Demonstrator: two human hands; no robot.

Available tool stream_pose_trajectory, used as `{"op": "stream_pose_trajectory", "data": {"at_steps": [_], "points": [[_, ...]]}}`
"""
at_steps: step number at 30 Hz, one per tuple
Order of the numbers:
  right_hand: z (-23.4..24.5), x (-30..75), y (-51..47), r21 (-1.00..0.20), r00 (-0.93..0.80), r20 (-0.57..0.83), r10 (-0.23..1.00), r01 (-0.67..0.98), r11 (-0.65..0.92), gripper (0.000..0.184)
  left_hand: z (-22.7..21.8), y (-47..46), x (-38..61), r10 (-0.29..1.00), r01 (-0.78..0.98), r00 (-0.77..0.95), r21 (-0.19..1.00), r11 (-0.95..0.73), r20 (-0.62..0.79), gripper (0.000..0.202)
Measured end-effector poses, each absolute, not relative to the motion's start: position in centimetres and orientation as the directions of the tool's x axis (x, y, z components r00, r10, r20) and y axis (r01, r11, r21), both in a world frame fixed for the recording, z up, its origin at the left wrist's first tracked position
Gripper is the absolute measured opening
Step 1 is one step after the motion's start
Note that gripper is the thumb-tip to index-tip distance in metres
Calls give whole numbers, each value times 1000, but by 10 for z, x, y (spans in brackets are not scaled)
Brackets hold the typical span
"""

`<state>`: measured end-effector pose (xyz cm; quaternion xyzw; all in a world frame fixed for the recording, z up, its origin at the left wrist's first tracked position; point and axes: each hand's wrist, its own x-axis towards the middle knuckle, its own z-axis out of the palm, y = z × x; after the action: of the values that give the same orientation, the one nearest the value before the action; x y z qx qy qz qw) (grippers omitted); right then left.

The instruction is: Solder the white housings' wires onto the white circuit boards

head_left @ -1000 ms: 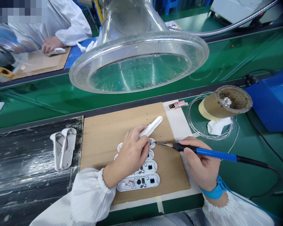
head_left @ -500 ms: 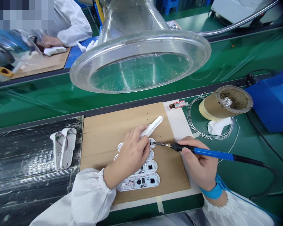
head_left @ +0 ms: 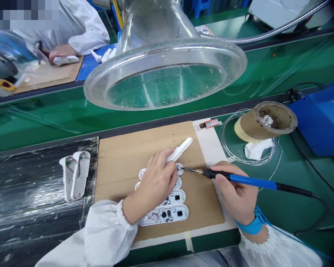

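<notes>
My right hand [head_left: 235, 193] is closed around a soldering iron [head_left: 253, 181] with a blue and black handle. Its metal tip reaches the right end of the farthest white circuit board [head_left: 180, 169]; whether it touches the board is too small to tell. My left hand [head_left: 156, 181] lies across the boards, fingers curled around a slim white plastic piece [head_left: 183, 147] that sticks out to the upper right. Its thumb and forefinger are bent close to the iron's tip, and what lies beneath them is hidden. Several boards sit in a row, the nearest board [head_left: 164, 215] showing chips and thin wires.
Cardboard [head_left: 122, 155] lies under the boards. To the left are white housings with wires [head_left: 76, 176]. A clear fume hood [head_left: 167, 100] hangs ahead. At right are coiled solder wire [head_left: 225, 137], a cardboard tube [head_left: 253, 124] and a blue box [head_left: 320, 122]. A co-worker's hand [head_left: 61, 51] is across the bench.
My hands and the iron stay almost still, the iron's handle shifting very slightly. Across the bench, the co-worker's hand has moved over the white object there.
</notes>
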<state>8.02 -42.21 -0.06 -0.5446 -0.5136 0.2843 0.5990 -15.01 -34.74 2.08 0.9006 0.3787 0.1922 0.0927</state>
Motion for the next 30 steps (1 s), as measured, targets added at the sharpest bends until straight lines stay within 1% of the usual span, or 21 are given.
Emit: {"op": "stream_pose_trajectory", "data": {"at_steps": [12,17,22,26,30], "points": [[0,78,-420,-940,285,316,905,221,259,18,20,-348,-149,704,645,650,281,-710,285,19],[0,81,-422,-950,339,286,896,220,220,15,22,-348,-148,706,647,657,284,-708,264,19],[1,82,-424,-951,397,278,875,241,193,12,23,-348,-149,705,648,655,280,-709,272,18],[1,81,-424,-950,408,290,866,229,210,12,24,-348,-148,713,656,650,281,-701,262,18],[-1,83,-423,-930,421,350,837,264,256,16,23,-349,-148,712,661,651,265,-702,263,18]]}}
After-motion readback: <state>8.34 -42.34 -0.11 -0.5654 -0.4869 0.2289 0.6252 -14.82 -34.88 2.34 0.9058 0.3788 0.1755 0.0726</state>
